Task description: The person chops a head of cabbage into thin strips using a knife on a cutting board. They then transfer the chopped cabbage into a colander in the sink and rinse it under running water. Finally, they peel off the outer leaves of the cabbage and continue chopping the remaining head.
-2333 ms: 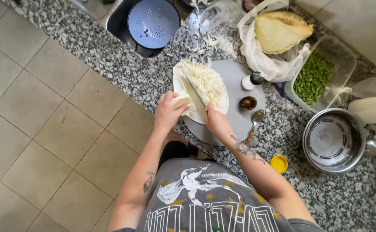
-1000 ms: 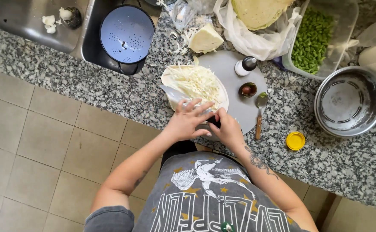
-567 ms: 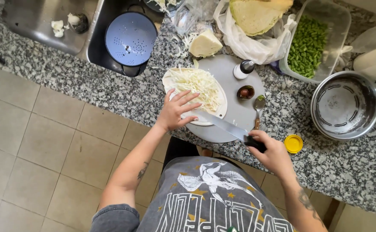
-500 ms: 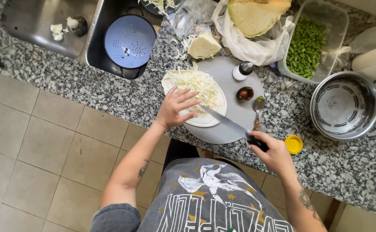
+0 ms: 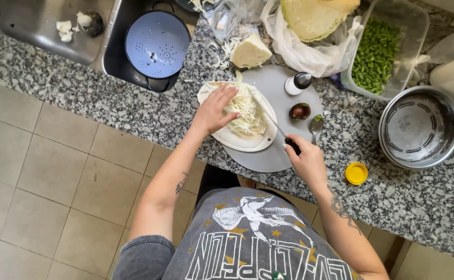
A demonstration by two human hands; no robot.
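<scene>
Shredded cabbage under my hands on the speckled granite counter.

My right hand [image 5: 304, 161] gripped a black-handled knife [image 5: 276, 124], its blade over the pale shreds [image 5: 245, 111]; my left hand [image 5: 214, 111] pressed them with spread fingers on a white plate [image 5: 237, 140] atop a round grey board [image 5: 284, 88]; beyond sat a blue perforated colander [image 5: 157, 44].

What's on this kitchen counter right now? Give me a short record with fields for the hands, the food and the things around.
Left hand: flat on the pile of shredded pale cabbage
Right hand: shut on the black-handled knife, blade lying across the cabbage
Under the food: white oval plate on a round grey cutting board
On the board: small white bottle with black cap
Behind: wedge of cabbage, blue perforated colander
Right side: steel pot, clear tub of chopped green beans, yellow lid
Surface: speckled granite counter
</scene>
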